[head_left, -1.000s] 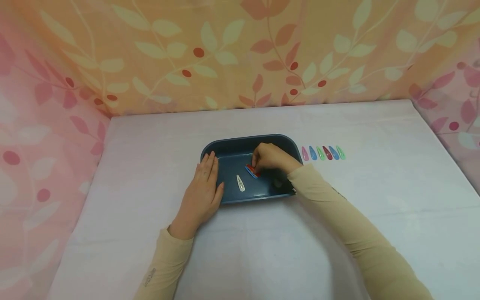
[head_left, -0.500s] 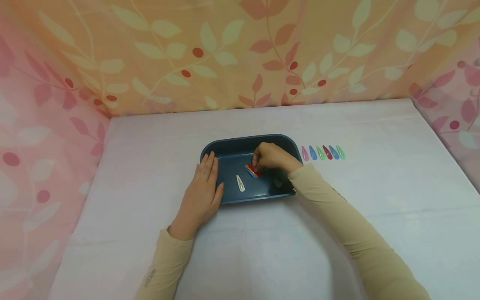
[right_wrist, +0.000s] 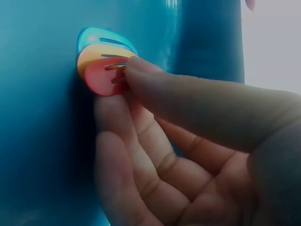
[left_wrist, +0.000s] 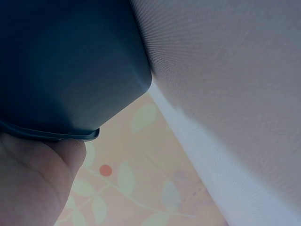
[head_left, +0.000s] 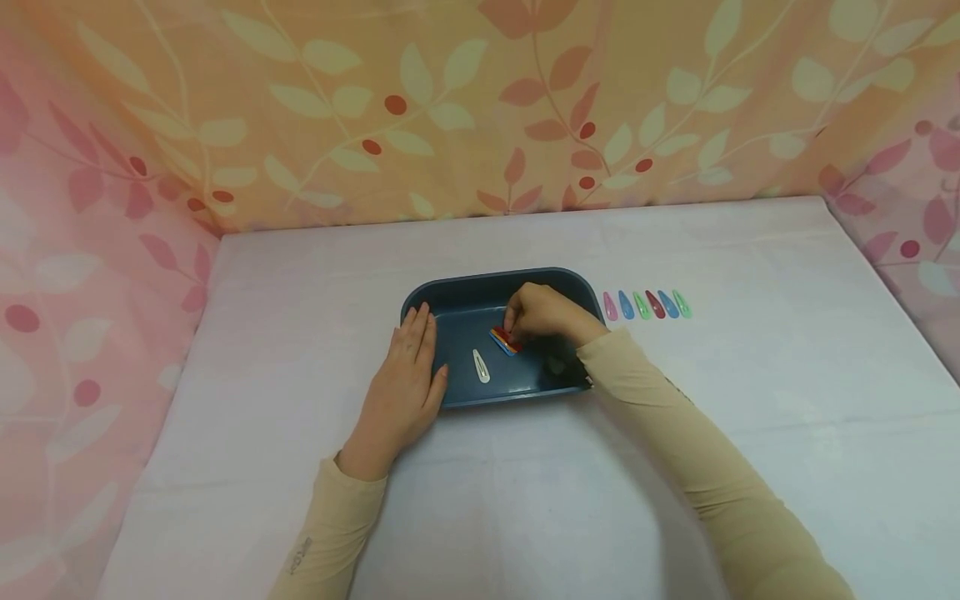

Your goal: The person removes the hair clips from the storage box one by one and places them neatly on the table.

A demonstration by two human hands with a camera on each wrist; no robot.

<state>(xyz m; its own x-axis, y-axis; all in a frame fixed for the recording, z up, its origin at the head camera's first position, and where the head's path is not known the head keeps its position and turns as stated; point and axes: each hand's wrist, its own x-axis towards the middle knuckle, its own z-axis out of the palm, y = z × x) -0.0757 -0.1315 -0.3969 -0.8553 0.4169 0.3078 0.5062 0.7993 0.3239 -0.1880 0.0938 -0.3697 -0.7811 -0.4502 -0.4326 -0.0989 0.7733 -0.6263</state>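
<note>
In the head view my right hand reaches into a dark blue tray. Its thumb and fingers pinch a red snap hair clip, seen closely in the right wrist view. Fanned out behind that clip are an orange hair clip and a light blue hair clip, both partly covered. A white hair clip lies apart on the tray floor, closer to my left hand. That hand rests over the tray's left rim, fingers straight; the left wrist view shows it against the rim from outside.
Right of the tray, several hair clips lie in a row on the white tablecloth, from a pink clip to a green clip. Behind the table hangs a flowered curtain.
An orange strip now shows more clearly between the red and blue clips, which have shifted slightly at my right fingertips. My left hand has stayed on the rim.
</note>
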